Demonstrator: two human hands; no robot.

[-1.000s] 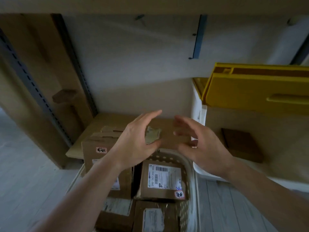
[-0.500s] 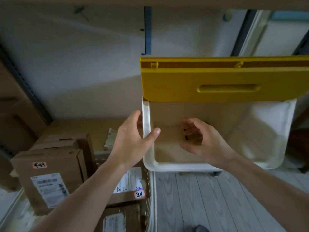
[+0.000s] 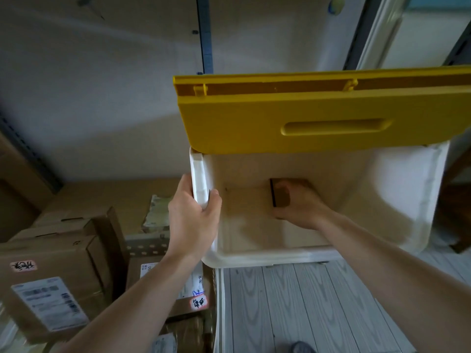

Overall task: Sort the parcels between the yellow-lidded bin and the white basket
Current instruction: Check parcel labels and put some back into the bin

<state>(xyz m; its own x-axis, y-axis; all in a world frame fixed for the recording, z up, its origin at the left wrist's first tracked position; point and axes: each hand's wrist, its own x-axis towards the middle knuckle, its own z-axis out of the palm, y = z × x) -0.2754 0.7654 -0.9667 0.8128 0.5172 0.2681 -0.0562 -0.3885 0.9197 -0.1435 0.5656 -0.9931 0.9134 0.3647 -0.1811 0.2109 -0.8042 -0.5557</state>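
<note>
- Bin (image 3: 254, 253): white, on the floor (image 3: 305, 314) at right; its yellow lid (image 3: 318, 118) stands raised at the far side.
- Left hand (image 3: 193, 217): fingers and thumb curled over the bin's left rim, gripping it.
- Right hand (image 3: 298, 205): inside the bin, fingers curled round a small brown parcel (image 3: 280, 194) low against the bin's far wall.
- Basket (image 3: 150, 245): white, just left of the bin, holding labelled cardboard boxes (image 3: 51, 284).
</note>
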